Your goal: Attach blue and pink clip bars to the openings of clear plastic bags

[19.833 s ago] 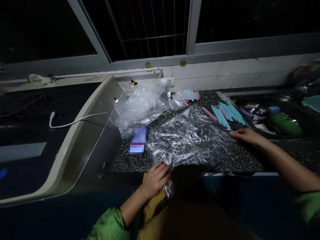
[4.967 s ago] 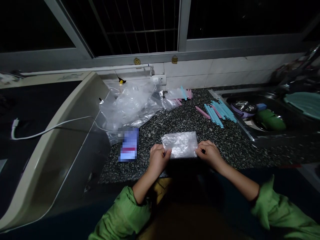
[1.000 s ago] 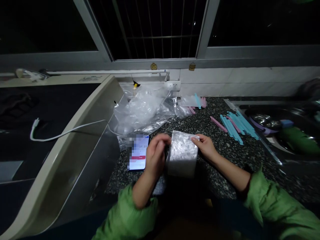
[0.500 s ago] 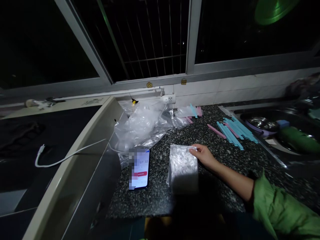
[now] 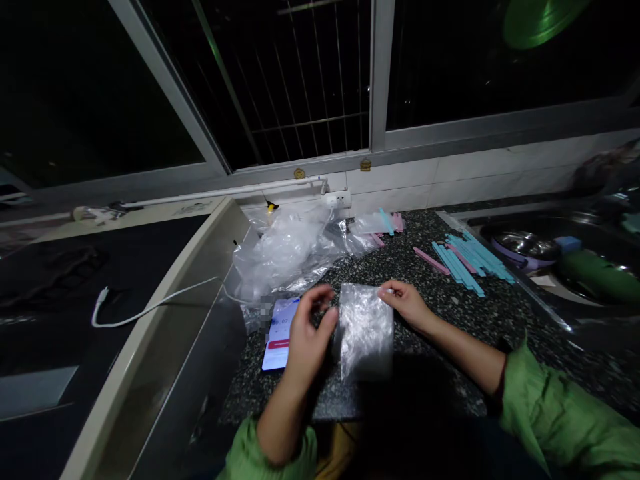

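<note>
A stack of clear plastic bags point(image 5: 367, 333) lies on the dark speckled countertop point(image 5: 320, 400) in front of me. My right hand point(image 5: 407, 303) pinches its upper right corner between thumb and fingers. Just left of the stack is my left hand point(image 5: 311, 333), its thumb and fingers apart with nothing between them. Behind that hand, partly covered by it, a lit phone point(image 5: 277, 347) rests on the counter.
A heap of crumpled clear plastic point(image 5: 285, 253) sits by the wall socket point(image 5: 343, 199). Blue strips point(image 5: 473, 257) and pink strips point(image 5: 431, 261) lie to the right, near the sink point(image 5: 575, 327). A white cable point(image 5: 155, 308) crosses the cooker's edge point(image 5: 165, 320) on the left.
My left hand has come into view from below and now hovers beside the stack, over part of the phone. My right hand keeps its pinch on the corner.
</note>
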Demonstrator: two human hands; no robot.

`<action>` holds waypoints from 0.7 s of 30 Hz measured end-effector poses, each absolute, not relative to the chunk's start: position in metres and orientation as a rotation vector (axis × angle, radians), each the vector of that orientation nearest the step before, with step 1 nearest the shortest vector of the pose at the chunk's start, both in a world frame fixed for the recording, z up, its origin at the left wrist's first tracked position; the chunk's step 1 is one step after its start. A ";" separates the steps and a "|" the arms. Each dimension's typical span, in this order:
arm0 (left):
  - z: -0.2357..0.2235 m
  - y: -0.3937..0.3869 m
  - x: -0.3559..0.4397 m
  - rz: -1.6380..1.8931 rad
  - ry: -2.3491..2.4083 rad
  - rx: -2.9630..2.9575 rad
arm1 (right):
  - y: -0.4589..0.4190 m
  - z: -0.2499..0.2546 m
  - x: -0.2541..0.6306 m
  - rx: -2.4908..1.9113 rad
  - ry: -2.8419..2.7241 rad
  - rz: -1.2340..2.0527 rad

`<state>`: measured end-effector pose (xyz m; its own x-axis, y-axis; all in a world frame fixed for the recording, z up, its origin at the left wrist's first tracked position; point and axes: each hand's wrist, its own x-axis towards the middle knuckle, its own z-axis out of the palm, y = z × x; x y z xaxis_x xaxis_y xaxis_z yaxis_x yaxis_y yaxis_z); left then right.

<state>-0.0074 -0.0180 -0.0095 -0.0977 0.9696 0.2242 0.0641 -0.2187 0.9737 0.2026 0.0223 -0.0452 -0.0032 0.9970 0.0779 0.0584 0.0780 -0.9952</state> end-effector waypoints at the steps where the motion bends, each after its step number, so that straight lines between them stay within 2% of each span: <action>1: -0.011 -0.009 -0.004 1.387 1.224 1.316 | 0.020 -0.045 0.202 -1.182 -1.297 1.110; 6: -0.034 0.022 0.013 0.831 0.976 1.014 | 0.019 -0.044 0.203 -1.172 -1.354 1.059; 10: -0.049 0.024 0.013 0.909 1.015 0.869 | 0.039 -0.033 0.238 -1.326 -1.464 0.872; 15: -0.049 0.023 0.007 0.974 1.025 0.769 | 0.054 -0.016 0.315 -2.291 -1.502 0.156; 18: -0.046 0.021 0.008 0.955 1.005 0.774 | 0.053 -0.014 0.335 -2.577 -1.506 0.032; 21: -0.045 0.018 0.009 0.943 1.010 0.786 | 0.053 -0.016 0.334 -2.659 -1.556 -0.011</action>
<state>0.0088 0.0181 -0.0450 0.2304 0.9131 -0.3364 -0.2734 0.3926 0.8782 0.3345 0.0529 -0.0163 0.4904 0.8707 0.0370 0.8711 -0.4886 -0.0487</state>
